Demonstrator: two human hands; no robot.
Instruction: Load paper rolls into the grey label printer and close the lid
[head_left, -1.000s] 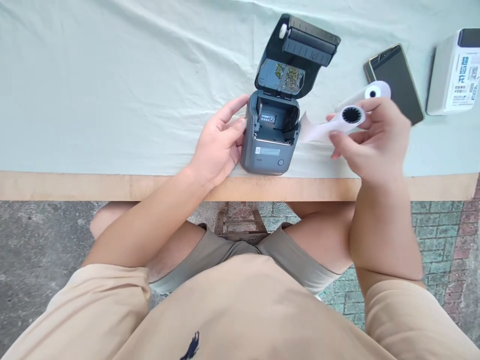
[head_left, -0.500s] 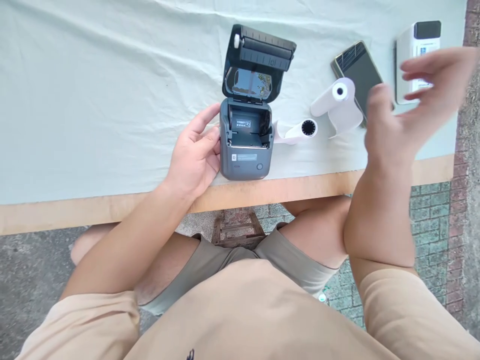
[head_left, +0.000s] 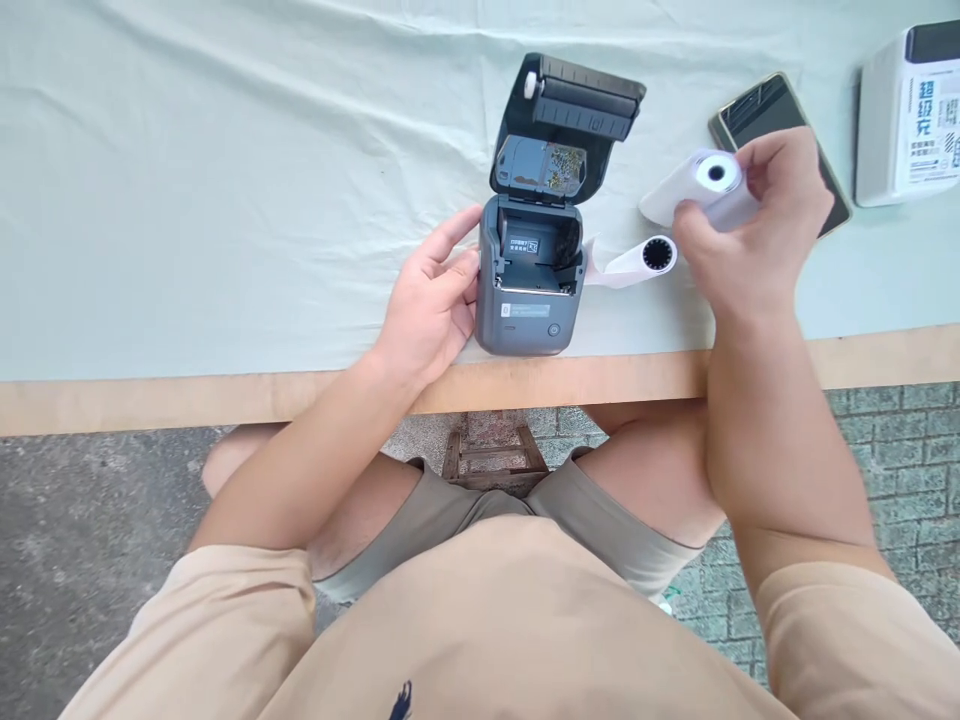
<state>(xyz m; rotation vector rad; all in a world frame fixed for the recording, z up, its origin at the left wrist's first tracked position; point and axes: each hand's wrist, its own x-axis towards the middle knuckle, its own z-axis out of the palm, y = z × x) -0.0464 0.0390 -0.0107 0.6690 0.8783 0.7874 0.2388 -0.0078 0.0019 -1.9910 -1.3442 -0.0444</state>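
Observation:
A dark grey portable label printer (head_left: 529, 325) stands near the table edge with its lid (head_left: 562, 125) tipped up and its paper bay showing. My left hand (head_left: 435, 300) grips the printer's left side, thumb and fingers against the casing. Over to the right, my right hand (head_left: 757, 235) has its thumb and fingers around a white paper roll (head_left: 679, 190) with a pale core, which lies on the cloth. Just right of the printer lies a second roll (head_left: 628, 264) with a black core and a loose paper end.
A smartphone (head_left: 765, 108) lies behind my right hand, partly covered by it. At the far right stands a white box-shaped device (head_left: 885, 125) with a printed label. Pale cloth (head_left: 225, 200) covers the table, whose wooden edge (head_left: 300, 395) runs in front of me.
My right hand has come left and down from above the white device and closed around the pale-core roll. The left hand stays at the printer. The whole view has shifted somewhat.

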